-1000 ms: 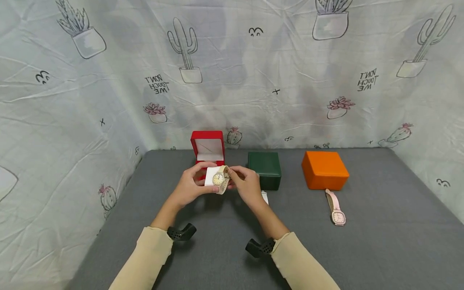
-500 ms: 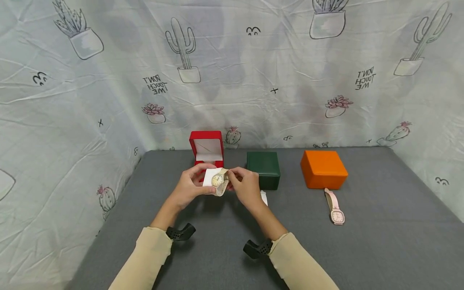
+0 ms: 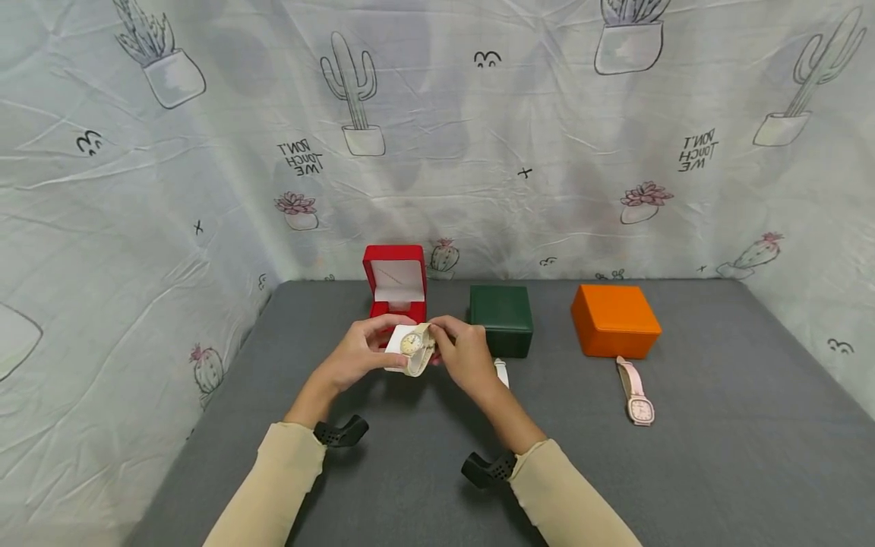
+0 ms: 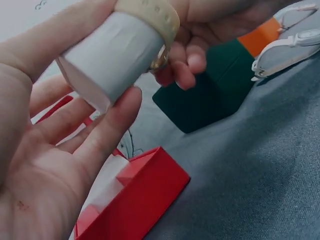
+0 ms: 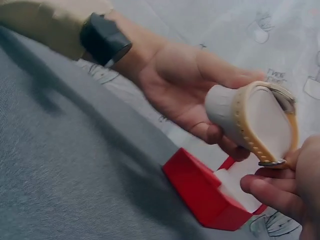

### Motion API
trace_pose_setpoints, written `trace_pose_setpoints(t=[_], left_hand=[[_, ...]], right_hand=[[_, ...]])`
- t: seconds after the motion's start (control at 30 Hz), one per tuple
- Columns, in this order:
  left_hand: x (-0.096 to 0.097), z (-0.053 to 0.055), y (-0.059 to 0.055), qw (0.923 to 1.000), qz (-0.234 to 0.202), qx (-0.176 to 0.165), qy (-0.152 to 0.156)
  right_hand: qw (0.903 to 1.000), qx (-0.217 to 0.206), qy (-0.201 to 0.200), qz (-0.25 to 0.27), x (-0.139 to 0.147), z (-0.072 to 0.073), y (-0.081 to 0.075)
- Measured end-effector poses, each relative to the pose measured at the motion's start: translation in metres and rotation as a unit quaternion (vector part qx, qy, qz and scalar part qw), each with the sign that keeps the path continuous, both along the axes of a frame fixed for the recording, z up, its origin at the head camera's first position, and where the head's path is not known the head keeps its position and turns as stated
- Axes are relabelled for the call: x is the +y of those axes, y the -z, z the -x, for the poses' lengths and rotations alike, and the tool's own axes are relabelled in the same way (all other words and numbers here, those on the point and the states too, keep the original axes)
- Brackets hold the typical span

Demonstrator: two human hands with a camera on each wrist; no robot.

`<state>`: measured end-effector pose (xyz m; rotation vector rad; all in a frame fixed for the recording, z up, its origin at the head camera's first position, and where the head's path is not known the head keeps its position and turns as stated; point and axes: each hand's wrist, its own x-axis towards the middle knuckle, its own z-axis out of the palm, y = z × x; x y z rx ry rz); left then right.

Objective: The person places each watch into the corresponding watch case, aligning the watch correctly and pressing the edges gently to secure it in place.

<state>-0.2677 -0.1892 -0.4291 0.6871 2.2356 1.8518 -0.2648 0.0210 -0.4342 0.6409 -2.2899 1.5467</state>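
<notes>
My left hand point(image 3: 355, 355) grips a white watch cushion point(image 4: 107, 55) by one end, thumb on one side and fingers on the other. Around the cushion's other end wraps a cream-strapped watch point(image 3: 412, 344), its pale dial facing up in the head view. With bent fingertips, my right hand point(image 3: 466, 353) pinches the strap close to the metal buckle point(image 5: 272, 163). Both hands hold the cushion just in front of an open red box point(image 3: 396, 266), whose raised lid has a white lining.
A closed green box point(image 3: 501, 311) and an orange box point(image 3: 615, 319) stand to the right along the grey table point(image 3: 410, 494). A pink watch point(image 3: 636, 395) lies before the orange box. Partly behind my right wrist is a white watch point(image 3: 502, 371).
Both hands have lowered slightly toward me with the cushion and watch, baring more of the red box. The right fingers stay on the strap. The head view has shifted a little.
</notes>
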Motion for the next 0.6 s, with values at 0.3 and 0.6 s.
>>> trace_pose_setpoints(t=[0.3,0.6], left_hand=[[0.007,0.001,-0.002,0.9963,0.051,0.051,-0.047],[0.002,-0.001,-0.011,0.9959,0.048,0.077,-0.008]], right_hand=[[0.9819,-0.158,-0.103,0.020,0.008,0.002,-0.009],[0.9339,-0.246,-0.243,0.091,0.018,0.006,-0.011]])
